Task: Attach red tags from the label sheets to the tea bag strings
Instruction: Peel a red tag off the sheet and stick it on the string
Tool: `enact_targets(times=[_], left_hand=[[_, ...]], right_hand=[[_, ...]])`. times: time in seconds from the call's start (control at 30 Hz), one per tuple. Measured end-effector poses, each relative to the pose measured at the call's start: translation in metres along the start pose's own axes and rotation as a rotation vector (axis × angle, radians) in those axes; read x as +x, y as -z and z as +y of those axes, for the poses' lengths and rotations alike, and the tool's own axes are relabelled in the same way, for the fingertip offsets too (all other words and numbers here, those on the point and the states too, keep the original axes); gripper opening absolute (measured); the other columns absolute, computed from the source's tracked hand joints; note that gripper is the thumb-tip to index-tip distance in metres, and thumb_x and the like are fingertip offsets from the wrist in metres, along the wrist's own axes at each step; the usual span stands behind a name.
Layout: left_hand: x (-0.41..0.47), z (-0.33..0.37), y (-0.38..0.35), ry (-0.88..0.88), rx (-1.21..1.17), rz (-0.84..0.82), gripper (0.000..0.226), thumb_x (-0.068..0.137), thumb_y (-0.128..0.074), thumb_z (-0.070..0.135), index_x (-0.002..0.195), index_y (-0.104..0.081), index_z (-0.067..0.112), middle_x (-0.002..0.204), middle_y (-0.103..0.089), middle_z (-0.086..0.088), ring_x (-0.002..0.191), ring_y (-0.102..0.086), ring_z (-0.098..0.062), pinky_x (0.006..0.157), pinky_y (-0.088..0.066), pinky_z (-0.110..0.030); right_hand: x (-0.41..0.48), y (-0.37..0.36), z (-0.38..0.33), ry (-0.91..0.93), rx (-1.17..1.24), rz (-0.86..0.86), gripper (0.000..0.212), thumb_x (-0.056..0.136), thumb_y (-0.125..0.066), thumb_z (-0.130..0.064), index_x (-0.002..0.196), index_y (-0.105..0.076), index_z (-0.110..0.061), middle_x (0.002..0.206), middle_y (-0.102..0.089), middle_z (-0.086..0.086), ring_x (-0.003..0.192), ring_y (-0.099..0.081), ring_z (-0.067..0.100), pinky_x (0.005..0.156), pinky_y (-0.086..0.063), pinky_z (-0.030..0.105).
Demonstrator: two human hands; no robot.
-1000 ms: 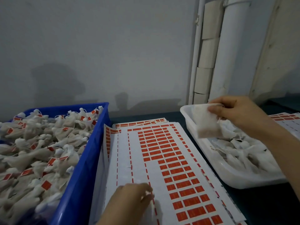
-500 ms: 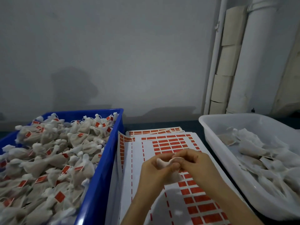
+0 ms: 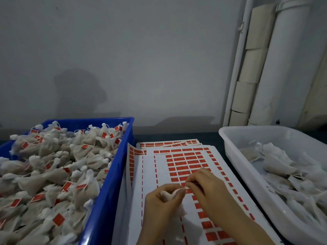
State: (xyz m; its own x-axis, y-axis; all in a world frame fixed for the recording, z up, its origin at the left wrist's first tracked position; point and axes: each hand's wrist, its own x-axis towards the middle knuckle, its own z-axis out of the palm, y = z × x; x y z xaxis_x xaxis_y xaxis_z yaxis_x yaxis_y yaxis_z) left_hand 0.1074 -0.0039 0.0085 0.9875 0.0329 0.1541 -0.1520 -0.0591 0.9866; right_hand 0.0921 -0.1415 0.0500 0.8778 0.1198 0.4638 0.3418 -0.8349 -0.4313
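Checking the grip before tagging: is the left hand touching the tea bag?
Touching. In the head view the left hand curls its fingers round the white tea bag, which bulges out above and below them.

dim, flat indoor light with a bluish-grey cast. soft shadows on the wall (image 3: 123, 68) behind the blue crate (image 3: 108, 200). slight motion blur throughout, wide-angle bending at edges, faint glare on white tub (image 3: 230, 138) rim.

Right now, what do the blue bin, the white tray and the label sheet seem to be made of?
Blue bin: likely moulded plastic, smooth, faint sheen on its rim. White tray: probably plastic, slightly translucent, glossy highlight on its wall. Label sheet: looks like matt paper, its corner curls up.
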Motion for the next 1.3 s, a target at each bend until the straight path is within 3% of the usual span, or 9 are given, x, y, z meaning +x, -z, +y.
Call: enact_targets(times=[0.23, 0.4, 0.53, 0.7, 0.77, 0.87, 1.03, 1.2, 1.3], left_hand=[[-0.002, 0.001, 0.010, 0.005, 0.211, -0.002, 0.014, 0.071, -0.078, 0.035, 0.077, -0.065, 0.033, 0.073, -0.064, 0.034, 0.076, -0.064, 0.000, 0.056, -0.045, -0.003], [-0.004, 0.008, 0.014, -0.016, 0.332, -0.135, 0.015, 0.079, -0.073, 0.032, 0.083, -0.058, 0.033, 0.086, -0.060, 0.031, 0.079, -0.062, 0.002, 0.059, -0.044, 0.000], [-0.010, 0.016, 0.013, 0.003, 0.242, -0.260, 0.006, 0.090, -0.058, 0.030, 0.094, -0.054, 0.029, 0.091, -0.062, 0.031, 0.090, -0.057, 0.016, 0.063, -0.047, -0.002], [-0.007, 0.022, 0.009, -0.078, 0.412, -0.293, 0.006, 0.090, -0.057, 0.035, 0.085, -0.053, 0.037, 0.093, -0.057, 0.031, 0.088, -0.058, 0.010, 0.073, -0.044, 0.001], [-0.005, 0.022, 0.007, -0.097, 0.456, -0.301, 0.010, 0.089, -0.058, 0.035, 0.084, -0.051, 0.038, 0.093, -0.054, 0.034, 0.087, -0.055, 0.011, 0.070, -0.040, 0.004], [-0.003, 0.020, 0.006, -0.111, 0.594, -0.350, 0.013, 0.089, -0.059, 0.038, 0.085, -0.048, 0.042, 0.099, -0.052, 0.033, 0.086, -0.053, 0.008, 0.073, -0.037, 0.002], [0.004, 0.015, -0.003, -0.096, 0.851, -0.412, 0.021, 0.095, -0.049, 0.040, 0.113, -0.057, 0.034, 0.121, -0.059, 0.017, 0.089, -0.047, -0.001, 0.106, -0.034, -0.024], [-0.006, 0.012, -0.005, -0.086, 0.911, -0.432, 0.010, 0.095, -0.038, 0.049, 0.093, -0.035, 0.040, 0.120, -0.056, 0.018, 0.077, -0.039, 0.004, 0.105, -0.028, -0.023], [-0.008, 0.007, -0.005, -0.090, 0.886, -0.445, 0.012, 0.095, -0.037, 0.049, 0.098, -0.038, 0.038, 0.124, -0.055, 0.014, 0.092, -0.047, 0.000, 0.108, -0.027, -0.025]], right_hand=[[-0.007, 0.011, 0.005, 0.026, -0.069, 0.107, 0.036, 0.092, -0.037, -0.041, 0.122, -0.048, -0.026, 0.128, -0.048, -0.014, 0.113, -0.049, 0.001, 0.084, -0.021, -0.006], [-0.018, 0.017, -0.006, -0.046, 0.036, 0.139, 0.077, 0.081, -0.014, -0.073, 0.104, -0.061, -0.016, 0.106, -0.061, -0.007, 0.090, -0.061, 0.009, 0.088, -0.044, 0.014], [-0.025, 0.012, -0.001, -0.086, 0.036, 0.072, 0.025, 0.089, -0.040, -0.045, 0.110, -0.042, -0.032, 0.122, -0.049, -0.016, 0.097, -0.048, -0.003, 0.079, -0.026, -0.007], [-0.024, 0.013, -0.001, 0.073, -0.276, -0.005, 0.061, 0.027, -0.091, -0.040, 0.081, -0.073, -0.018, 0.079, -0.071, -0.003, 0.061, -0.069, 0.013, 0.067, -0.045, 0.006], [-0.026, 0.018, -0.005, 0.028, -0.288, -0.146, 0.057, 0.053, -0.085, -0.041, 0.103, -0.068, -0.021, 0.106, -0.067, -0.002, 0.087, -0.069, 0.014, 0.082, -0.048, 0.015], [-0.033, 0.017, 0.006, -0.134, -0.064, -0.094, 0.029, 0.092, -0.042, -0.045, 0.120, -0.041, -0.036, 0.133, -0.042, -0.019, 0.116, -0.046, -0.004, 0.098, -0.027, 0.004], [-0.030, 0.024, -0.003, -0.416, 0.325, -0.092, 0.009, 0.090, -0.053, -0.032, 0.083, -0.048, -0.029, 0.089, -0.063, -0.018, 0.079, -0.062, -0.001, 0.064, -0.042, 0.000], [-0.029, 0.026, -0.014, -0.553, 0.710, -0.099, 0.014, 0.091, -0.054, -0.015, 0.078, -0.061, -0.016, 0.061, -0.063, 0.004, 0.046, -0.052, 0.011, 0.049, -0.047, 0.017], [-0.031, 0.025, -0.018, -0.634, 0.899, -0.077, 0.023, 0.088, -0.057, -0.007, 0.068, -0.067, -0.012, 0.056, -0.060, 0.010, 0.049, -0.048, 0.020, 0.053, -0.044, 0.026]])
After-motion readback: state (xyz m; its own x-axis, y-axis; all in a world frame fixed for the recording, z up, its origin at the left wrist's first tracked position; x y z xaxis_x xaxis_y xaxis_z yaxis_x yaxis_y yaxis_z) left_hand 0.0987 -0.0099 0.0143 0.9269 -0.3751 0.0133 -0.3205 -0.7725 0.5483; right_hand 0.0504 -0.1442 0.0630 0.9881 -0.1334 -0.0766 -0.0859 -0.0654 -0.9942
